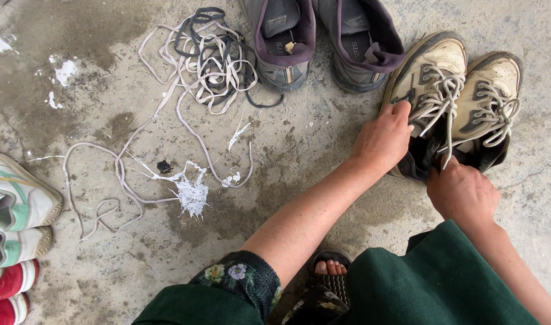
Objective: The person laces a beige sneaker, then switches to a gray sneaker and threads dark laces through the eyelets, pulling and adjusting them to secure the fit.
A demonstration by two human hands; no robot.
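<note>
Nearest the camera: a dark green skirt (444, 283) over the knees, a floral-patterned dark sleeve (236, 280) on the left arm, and toes in a black sandal (331, 274) between them. The floor is bare grey concrete (299, 150), rough, mottled with darker damp patches and splashed with white paint (191, 192), the largest blot near the centre and smaller flecks toward the upper left. Left hand (384, 139) is closed, fingers curled onto the side and lacing of the left shoe of a pair of worn cream sneakers (462, 90). Right hand (462, 192) is also closed, at the dark heel opening of the same shoe, pinching the end of its white shoelace (447, 141), which hangs down from the eyelets. The pair stands side by side, touching, toes pointing away, at the right of the view. At the left edge: white sneakers with mint-green trim (13, 216), and below them red-and-white shoes (7, 295), both cut off by the frame. Farther out, a tangle of loose white and grey laces (209, 66) sprawls across the concrete, one strand trailing down in loops to the paint blot. At the top, a pair of unlaced grey sneakers with purple collars (323, 42) stands just beside the cream pair.
</note>
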